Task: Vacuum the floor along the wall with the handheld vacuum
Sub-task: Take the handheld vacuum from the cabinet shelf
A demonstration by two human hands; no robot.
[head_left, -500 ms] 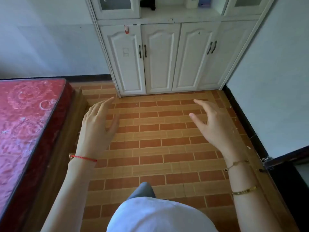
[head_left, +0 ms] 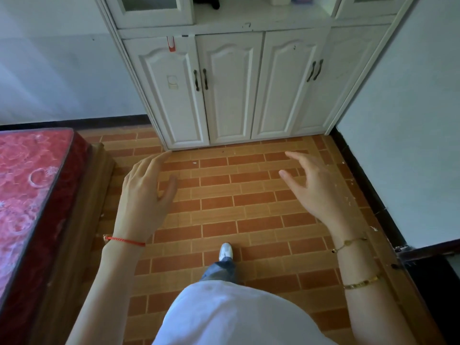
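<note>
Both hands are hanging out in front, empty: the left hand (head_left: 145, 195) with fingers relaxed and apart, the right hand (head_left: 315, 188) likewise spread, neither touching anything. Compared with half a second ago, the white cabinet (head_left: 231, 88) is looming larger and a foot (head_left: 226, 251) is now stepping forward over the brick-pattern floor (head_left: 249, 215), so the person is walking toward the corner. The handheld vacuum is nowhere in view, so vacuuming is probably not starting yet. Pale specks are lying along the dark skirting (head_left: 368, 190) beside the right-hand wall (head_left: 403, 120).
</note>
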